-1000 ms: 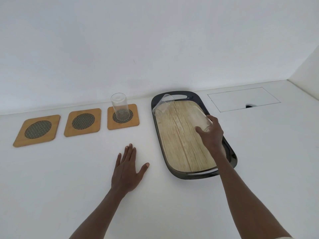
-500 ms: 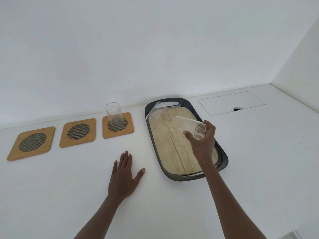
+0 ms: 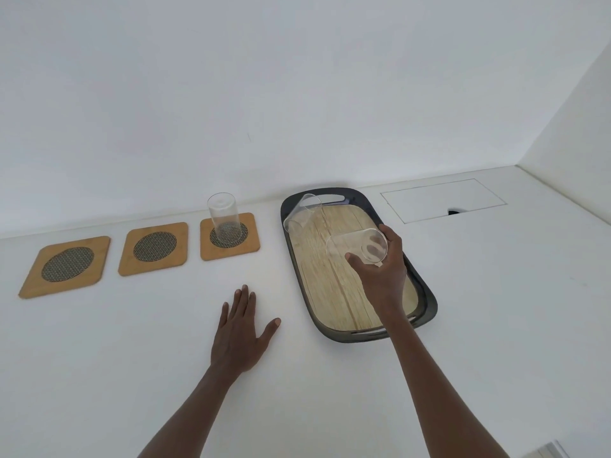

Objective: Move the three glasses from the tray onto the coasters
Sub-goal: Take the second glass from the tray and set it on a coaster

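Note:
My right hand (image 3: 385, 274) grips a clear glass (image 3: 355, 247) lying on its side in the air above the dark tray (image 3: 426, 302) with a wood-pattern floor. A second glass (image 3: 302, 216) lies tilted at the tray's far left corner. A third glass (image 3: 223, 218) stands upright on the right coaster (image 3: 253, 249). The middle coaster (image 3: 153, 252) and the left coaster (image 3: 64, 266) are bare wooden squares with mesh centres. My left hand (image 3: 239, 335) rests flat on the white table, fingers spread, holding nothing.
A white wall runs along the back of the table and another closes the right side. A rectangular flap (image 3: 443, 200) with a small dark notch is set into the tabletop right of the tray. Something striped (image 3: 549, 452) shows at the bottom right corner.
My right hand took the glass from the tray's right side, lifted it and carried it slightly left. The left hand stayed flat on the table.

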{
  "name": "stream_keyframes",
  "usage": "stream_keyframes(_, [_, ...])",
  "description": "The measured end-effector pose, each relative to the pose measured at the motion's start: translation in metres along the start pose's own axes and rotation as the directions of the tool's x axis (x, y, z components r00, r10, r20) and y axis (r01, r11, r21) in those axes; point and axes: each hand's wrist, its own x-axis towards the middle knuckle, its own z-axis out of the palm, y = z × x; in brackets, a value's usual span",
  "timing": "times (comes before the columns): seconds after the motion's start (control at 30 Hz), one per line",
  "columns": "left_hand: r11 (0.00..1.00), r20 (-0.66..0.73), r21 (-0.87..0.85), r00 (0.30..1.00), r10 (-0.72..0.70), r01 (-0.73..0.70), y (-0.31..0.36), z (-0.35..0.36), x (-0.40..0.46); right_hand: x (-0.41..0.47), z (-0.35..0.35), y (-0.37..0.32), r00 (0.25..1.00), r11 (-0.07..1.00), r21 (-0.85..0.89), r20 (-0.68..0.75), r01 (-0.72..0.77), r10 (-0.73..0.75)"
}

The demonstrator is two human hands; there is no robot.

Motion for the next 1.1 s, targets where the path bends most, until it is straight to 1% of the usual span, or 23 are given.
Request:
stream_keyframes(0.17, [0.982,-0.024,-0.189,0.999,-0.031,0.026,-0.001,-0.008,0.000,-0.006,0.008,-0.010,1.000,1.000,0.011,-0.021,0.024,-0.024])
stream_keyframes(0.23, [0.976,-0.035,-0.214,0.998,-0.044,0.036,-0.007,-0.014,-0.001,-0.009,0.013,-0.015,0.999,0.999,0.023,-0.017,0.033,-0.032])
stream_keyframes(0.43, [0.987,-0.058,-0.151,0.996,-0.061,0.052,-0.046,-0.037,-0.013,-0.022,0.039,-0.036,0.999,0.996,0.074,0.024,0.044,-0.046])
stream_keyframes(0.73, [0.980,-0.074,-0.097,0.981,-0.181,0.173,-0.132,-0.068,-0.041,-0.054,0.104,-0.071,0.990,0.983,0.152,0.080,0.102,-0.115])
stream_keyframes(1.1, [0.959,-0.100,-0.049,0.954,-0.281,0.278,-0.221,-0.099,-0.052,-0.082,0.194,-0.104,0.966,0.980,0.135,0.195,0.147,-0.171])
